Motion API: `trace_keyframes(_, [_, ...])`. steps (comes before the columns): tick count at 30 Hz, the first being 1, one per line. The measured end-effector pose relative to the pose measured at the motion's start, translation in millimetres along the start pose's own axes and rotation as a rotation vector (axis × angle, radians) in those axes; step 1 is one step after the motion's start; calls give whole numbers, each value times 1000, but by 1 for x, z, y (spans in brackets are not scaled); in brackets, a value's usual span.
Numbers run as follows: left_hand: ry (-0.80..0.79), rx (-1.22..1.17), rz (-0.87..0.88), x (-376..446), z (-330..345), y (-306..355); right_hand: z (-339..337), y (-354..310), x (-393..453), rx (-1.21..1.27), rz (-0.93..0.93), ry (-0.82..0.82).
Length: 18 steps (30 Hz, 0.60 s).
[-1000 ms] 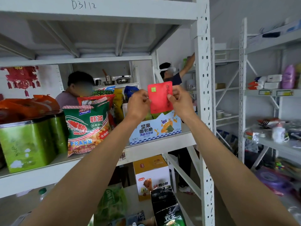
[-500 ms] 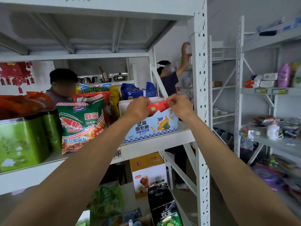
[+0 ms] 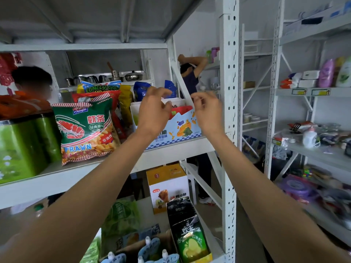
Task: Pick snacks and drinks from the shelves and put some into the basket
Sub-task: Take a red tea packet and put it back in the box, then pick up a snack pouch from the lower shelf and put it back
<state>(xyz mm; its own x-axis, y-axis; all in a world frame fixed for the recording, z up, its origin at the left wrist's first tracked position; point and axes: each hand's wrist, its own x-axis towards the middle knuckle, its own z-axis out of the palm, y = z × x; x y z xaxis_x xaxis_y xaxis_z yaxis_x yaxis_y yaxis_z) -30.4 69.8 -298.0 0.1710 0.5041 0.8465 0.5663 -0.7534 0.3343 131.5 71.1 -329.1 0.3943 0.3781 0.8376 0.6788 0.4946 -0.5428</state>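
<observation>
Both hands are up at the middle shelf [image 3: 171, 154], over an open snack box [image 3: 176, 128] with blue and white checks along its bottom. The left hand [image 3: 153, 112] has loose, bent fingers and holds nothing. The right hand [image 3: 208, 111] also looks free, with its fingers curled a little; it is blurry, so a tiny pinch cannot be ruled out. A red packet [image 3: 179, 112] sits inside the box, between the two hands, with only its top edge showing. It looks like a snack has just been set down in the box, not picked for the basket. No basket can be seen here.

Next, I think a hand has to choose a snack and get a good hold on it, then carry it down to the basket, wherever that is.

Just left of the box stands a big green prawn chip bag [image 3: 85, 130], with more bags behind it. Farther left are green tins [image 3: 24, 145]. On the shelf below are a black and green drink carton [image 3: 188, 234] and an orange and white box [image 3: 167, 185]. The white shelf post [image 3: 228, 111] is very close to the right hand and could get bumped. Two other people stand behind the shelves
</observation>
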Motion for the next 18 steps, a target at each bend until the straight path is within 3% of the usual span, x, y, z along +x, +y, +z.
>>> trace_keyframes(4, [55, -147, 66, -48, 2, 8, -5, -2, -43, 111, -51, 36])
trace_keyframes(9, [-114, -194, -10, -140, 17, -9, -23, 10, -120, 176, -15, -41])
trace_keyframes(14, [-419, -154, -262, -231, 61, -62, -29, 64, -206, 91, 164, -190])
trace_keyframes(18, [-649, -312, -553, -296, 96, -97, -17, 126, -273, -1, 414, -377])
